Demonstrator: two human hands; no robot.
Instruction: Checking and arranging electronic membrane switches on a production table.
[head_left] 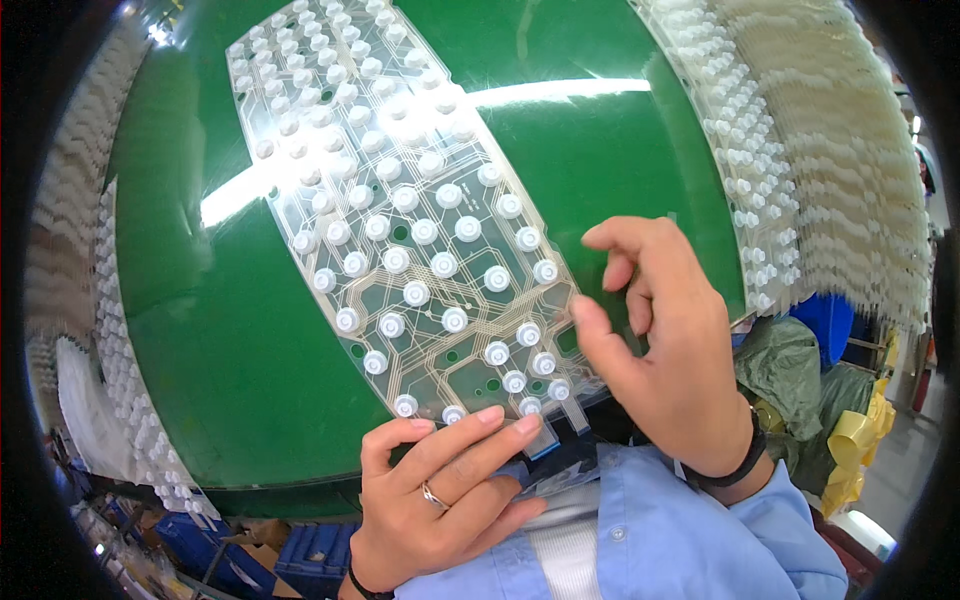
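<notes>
A clear keyboard membrane sheet [425, 325] with printed circuit lines and rows of white rubber domes lies slantwise on the green tabletop [230, 400]. My left hand [440, 490], with a ring on one finger, rests at the sheet's near end. Its fingers are stretched out, and their tips touch the edge beside the lowest domes. Close to the right edge of the sheet, my right hand [665, 340] is raised with thumb and forefinger apart and nothing between them. A short tail with a blue tip [543, 446] sticks out from the sheet's near edge.
Tall stacks of similar domed sheets stand at the right [820, 150] and left [75, 200] of the table. Below the table are blue crates [315, 555] at the left. Green plastic bags [785, 360], a blue bin [828, 325] and yellow wrapping [858, 440] sit at the right.
</notes>
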